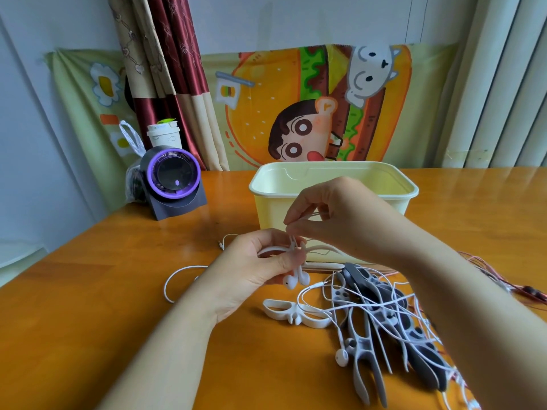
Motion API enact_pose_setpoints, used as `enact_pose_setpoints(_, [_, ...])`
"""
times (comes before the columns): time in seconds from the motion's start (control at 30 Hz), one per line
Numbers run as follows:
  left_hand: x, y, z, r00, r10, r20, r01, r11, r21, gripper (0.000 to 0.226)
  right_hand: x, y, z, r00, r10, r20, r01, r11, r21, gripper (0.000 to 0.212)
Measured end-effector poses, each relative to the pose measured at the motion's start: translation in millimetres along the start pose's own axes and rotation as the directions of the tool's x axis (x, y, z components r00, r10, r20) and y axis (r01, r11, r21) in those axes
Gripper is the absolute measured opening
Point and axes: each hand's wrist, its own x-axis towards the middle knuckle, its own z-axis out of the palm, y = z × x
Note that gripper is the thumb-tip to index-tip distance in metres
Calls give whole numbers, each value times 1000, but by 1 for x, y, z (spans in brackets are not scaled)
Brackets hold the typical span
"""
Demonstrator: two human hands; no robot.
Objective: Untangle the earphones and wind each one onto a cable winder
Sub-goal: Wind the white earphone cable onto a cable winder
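**Earphones pinned to a winder, cable raised for the next turn**

Earphones [296, 281] in white hang by their two buds from the left grip [254, 270], which curls round them and the middle of a white winder [272, 251], holding both just above the desk [88, 291]. The winder's long axis runs roughly left to right. The right grip [334, 214] sits just above it and a little to the right, fingertips pinching a strand of the cable. The rest of that cable trails off leftward in a loose loop on the desk, so the slack, I judge, has to be drawn in from that side.

A spare white winder [296, 313] lies just below the hands. To its right is a heap of grey winders [384, 321] laced with more white cable, with red cables [503, 279] beyond. A cream box [334, 184] stands open behind the hands. Far left on the orange wooden desk are a purple-ringed gadget [174, 176], a plastic bag [131, 161] and a lidded cup [163, 136], in front of a curtain [165, 69] and a cartoon cloth [296, 113] on the wall.
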Motion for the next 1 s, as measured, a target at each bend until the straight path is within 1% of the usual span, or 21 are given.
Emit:
enact_pose_setpoints(0.27, [-1,2,-3,1000,-17,7,17,1000,8,37,-1,-2,-2,999,-26,28,24,998,60,5])
enact_pose_setpoints(0.6, [-1,1,-2,999,31,30,-33,995,92,28,2,8,3,999,13,-29,-11,999,47,3])
enact_pose_setpoints(0.67, [1,-1,-4,1000,25,6,-25,999,34,31,4,11,8,997,36,-72,-32,998,57,5])
enact_pose_setpoints(0.7, [1,-2,-5,1000,15,-21,-16,999,-45,31,5,13,11,993,49,-110,-43,997,60,8])
enact_pose_setpoints(0.77, [4,-2,-6,995,-14,-96,-10,970,-243,24,8,19,15,975,68,-213,-63,998,31,15])
enact_pose_setpoints(0.83, [7,-1,-7,979,-49,-198,-26,933,-360,18,9,21,17,935,57,-350,-54,998,18,17])
enact_pose_setpoints(0.9, [7,0,-10,956,-64,-286,-59,914,-402,18,9,16,14,887,69,-456,-35,996,83,9])
enact_pose_setpoints(0.93, [7,1,-11,946,-64,-316,-76,908,-412,17,8,15,13,881,96,-463,-36,990,136,4])
enact_pose_setpoints(0.97, [7,1,-12,939,-63,-339,-92,902,-421,14,7,14,13,894,143,-425,-54,975,214,7])
enact_pose_setpoints(1.0, [7,1,-13,932,-62,-357,-103,900,-423,10,7,13,16,921,205,-331,-95,943,318,12])
